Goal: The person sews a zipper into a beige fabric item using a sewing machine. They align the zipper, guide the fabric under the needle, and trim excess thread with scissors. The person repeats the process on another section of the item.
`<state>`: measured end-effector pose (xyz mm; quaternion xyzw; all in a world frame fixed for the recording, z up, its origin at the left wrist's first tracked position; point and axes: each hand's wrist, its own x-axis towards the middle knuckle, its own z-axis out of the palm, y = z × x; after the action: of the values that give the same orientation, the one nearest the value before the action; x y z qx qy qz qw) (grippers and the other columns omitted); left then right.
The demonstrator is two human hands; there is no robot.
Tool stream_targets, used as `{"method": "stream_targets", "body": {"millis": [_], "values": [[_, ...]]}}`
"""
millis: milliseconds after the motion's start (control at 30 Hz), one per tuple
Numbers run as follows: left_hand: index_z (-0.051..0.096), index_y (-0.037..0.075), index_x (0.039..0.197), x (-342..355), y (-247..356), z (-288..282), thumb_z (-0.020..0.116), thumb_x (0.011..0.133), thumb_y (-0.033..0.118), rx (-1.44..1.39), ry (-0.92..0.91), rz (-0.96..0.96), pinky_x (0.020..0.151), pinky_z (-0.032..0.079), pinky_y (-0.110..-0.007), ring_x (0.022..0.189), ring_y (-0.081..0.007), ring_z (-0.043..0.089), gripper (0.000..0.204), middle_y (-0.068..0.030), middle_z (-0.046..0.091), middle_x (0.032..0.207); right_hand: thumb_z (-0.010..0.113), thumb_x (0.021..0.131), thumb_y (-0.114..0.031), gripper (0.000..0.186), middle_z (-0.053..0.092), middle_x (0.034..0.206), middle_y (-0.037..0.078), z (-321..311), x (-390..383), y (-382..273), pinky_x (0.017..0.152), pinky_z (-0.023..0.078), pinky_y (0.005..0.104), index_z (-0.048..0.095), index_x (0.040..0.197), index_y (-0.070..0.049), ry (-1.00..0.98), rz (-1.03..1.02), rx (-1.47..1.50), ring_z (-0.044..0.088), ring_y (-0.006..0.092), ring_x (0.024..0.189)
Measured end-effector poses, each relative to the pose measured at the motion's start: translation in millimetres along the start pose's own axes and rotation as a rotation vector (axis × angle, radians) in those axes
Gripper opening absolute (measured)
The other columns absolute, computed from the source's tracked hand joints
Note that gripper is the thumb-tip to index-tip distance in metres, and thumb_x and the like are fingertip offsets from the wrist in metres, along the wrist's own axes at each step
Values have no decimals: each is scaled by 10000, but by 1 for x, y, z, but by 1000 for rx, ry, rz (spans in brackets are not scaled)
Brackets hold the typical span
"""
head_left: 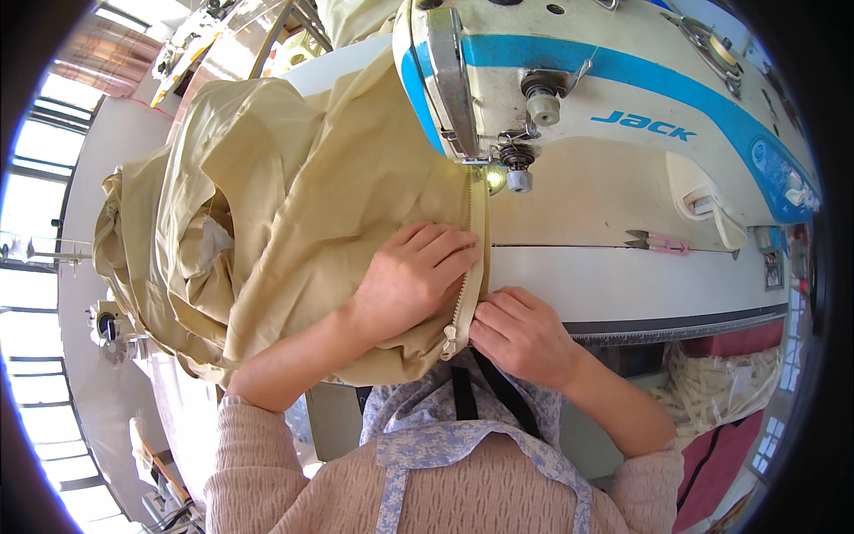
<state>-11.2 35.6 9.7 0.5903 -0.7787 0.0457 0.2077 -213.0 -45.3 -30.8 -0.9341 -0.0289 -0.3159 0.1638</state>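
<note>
A khaki garment piece (pixel 334 191) spreads over the sewing machine bed, its bulk heaped to the left. A cream zipper (pixel 474 221) runs along its right edge, from below the presser foot (pixel 479 164) toward me. The zipper's pull (pixel 450 336) hangs at the near end. My left hand (pixel 418 271) rests on the cloth beside the zipper, fingers bent and pressed together at its tape. Lower down, my right hand (pixel 518 331) pinches the zipper's edge between thumb and fingers. Its fingertips are partly hidden.
The white and blue sewing machine (pixel 569 80) stands over the far side, its small lamp lit. Pink-handled thread snips (pixel 663 242) lie on the bed to the right. A ruler strip (pixel 676 327) lines the table's front edge. A bag of pale strips (pixel 721 392) sits below right.
</note>
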Motion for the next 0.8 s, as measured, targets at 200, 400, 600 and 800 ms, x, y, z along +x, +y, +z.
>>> {"method": "stream_targets", "body": {"millis": [200,400,600,800], "values": [[721,50,1059,-1,-1,0,762,715,92,-4,-17,2,971,524,-402,1086,-249,660,349,-56,698,1131,683,799,-103,109,572,867,37,4,-1,-2,777,523,322,654,894,-57,26,47,-6,596,199,835],[724,55,1044,2,-4,-1,764,725,108,22,-47,63,998,515,-423,1101,-241,648,326,-52,699,1114,691,788,-97,114,601,860,31,3,-1,2,749,529,321,667,895,-64,93,57,50,635,196,821],[723,50,1049,1,-7,2,751,730,110,4,-22,73,1024,512,-442,1107,-244,652,326,-58,701,1128,712,768,-87,109,601,837,15,4,-1,1,718,523,312,672,868,-67,91,100,80,638,180,789],[713,30,1055,0,-9,5,715,708,96,7,2,97,1036,522,-463,1130,-270,654,354,-76,699,1145,726,760,-83,111,584,817,17,3,0,1,695,506,308,668,854,-69,70,106,81,628,178,767]]}}
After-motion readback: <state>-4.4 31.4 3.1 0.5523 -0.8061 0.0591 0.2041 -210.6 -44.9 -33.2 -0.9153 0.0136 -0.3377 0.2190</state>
